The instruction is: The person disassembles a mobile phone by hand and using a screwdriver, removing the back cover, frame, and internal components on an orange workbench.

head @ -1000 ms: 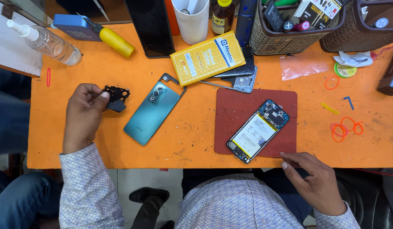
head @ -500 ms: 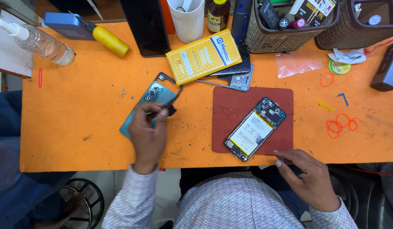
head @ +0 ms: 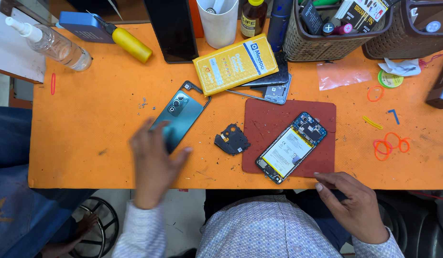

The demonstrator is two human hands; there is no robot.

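From the head view, the left hand (head: 154, 165) lies blurred over the teal back cover (head: 177, 117) near the bench's front edge, fingers spread, seemingly gripping nothing. The right hand (head: 351, 204) rests open at the front edge. A careless sweep could knock the black shield plate (head: 232, 140) off; the opened phone (head: 292, 147) lies just beside it.

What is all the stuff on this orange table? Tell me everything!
Phone back cover: 1, teal, table middle-left, under left fingertips.
Small inner cover: 1, black, beside mat.
Mat: 1, dark red, table middle.
Opened phone: 1, battery showing, on mat.
Padded envelope: 1, yellow, back middle.
Spray bottle: 1, clear, back left.
Cup: 1, white, back.
Baskets: 2, brown, back right.
Rubber bands: several, orange, right.
Table: 1, orange.
Left hand: blurred, on back cover.
Right hand: at table's near edge.
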